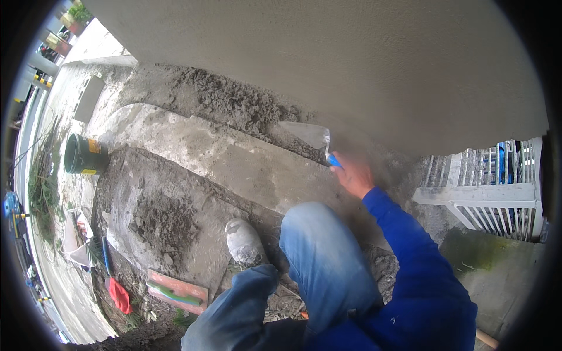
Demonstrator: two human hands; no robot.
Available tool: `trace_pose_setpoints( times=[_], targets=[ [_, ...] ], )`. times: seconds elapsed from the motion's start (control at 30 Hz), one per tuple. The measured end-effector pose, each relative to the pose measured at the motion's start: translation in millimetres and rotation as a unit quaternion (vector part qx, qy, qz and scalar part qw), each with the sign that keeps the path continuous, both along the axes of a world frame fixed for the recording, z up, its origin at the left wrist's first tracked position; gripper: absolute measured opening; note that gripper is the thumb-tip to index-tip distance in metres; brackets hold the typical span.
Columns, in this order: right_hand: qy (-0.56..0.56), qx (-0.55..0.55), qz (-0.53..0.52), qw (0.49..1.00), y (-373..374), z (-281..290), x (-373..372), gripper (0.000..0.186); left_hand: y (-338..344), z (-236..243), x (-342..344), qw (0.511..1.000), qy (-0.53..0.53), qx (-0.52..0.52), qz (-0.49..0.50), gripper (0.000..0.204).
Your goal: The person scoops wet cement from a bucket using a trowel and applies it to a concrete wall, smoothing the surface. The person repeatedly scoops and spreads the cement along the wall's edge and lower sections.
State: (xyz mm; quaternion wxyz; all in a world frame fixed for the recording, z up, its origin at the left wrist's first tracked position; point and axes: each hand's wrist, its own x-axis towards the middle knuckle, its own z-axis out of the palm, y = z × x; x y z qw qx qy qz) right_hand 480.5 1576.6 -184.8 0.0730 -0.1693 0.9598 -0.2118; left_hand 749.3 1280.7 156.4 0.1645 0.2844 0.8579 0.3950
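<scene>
My right hand (355,176) is closed round the blue handle of a pointed trowel (310,133). The trowel's flat metal blade lies over the strip of wet grey mortar (234,105) along the foot of the wall (328,58). Blurring at the fingers suggests movement. A long pale slab or board (252,167) lies just on the near side of the mortar, below the blade. My left hand does not show.
Loose mortar (164,222) is heaped on a sheet at left. Around it are a dark green bucket (82,154), a red float with a green handle (178,291) and a blue-handled tool with a red end (119,295). A white plastic chair (486,193) stands right; a grey block (89,98) lies far left.
</scene>
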Motion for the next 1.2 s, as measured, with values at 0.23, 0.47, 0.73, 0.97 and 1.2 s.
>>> trace_pose_setpoints(
  times=[0.23,0.47,0.73,0.97,1.2],
  targets=[
    [-0.119,0.142,-0.155,0.971,118.1,24.4,7.4,0.045,-0.8,1.7,7.1,1.000,-0.002,-0.014,0.010,0.051],
    [-0.176,0.084,-0.048,0.980,86.4,8.2,-50.7,0.040,-9.9,1.6,4.6,1.000,-0.020,0.010,0.017,0.049],
    [-0.181,0.051,0.123,0.974,-52.0,-23.5,-144.5,0.046,-7.3,0.9,7.5,0.999,-0.014,0.025,0.044,0.044],
    [-0.193,0.039,0.131,0.972,-125.6,-39.2,-178.6,0.052,-8.5,-1.3,16.9,0.997,0.002,0.040,0.068,0.043],
    [-0.168,0.010,0.111,0.980,-126.1,-9.6,-166.5,0.048,-6.1,2.3,34.4,0.992,0.038,0.051,0.112,0.042]
  ],
)
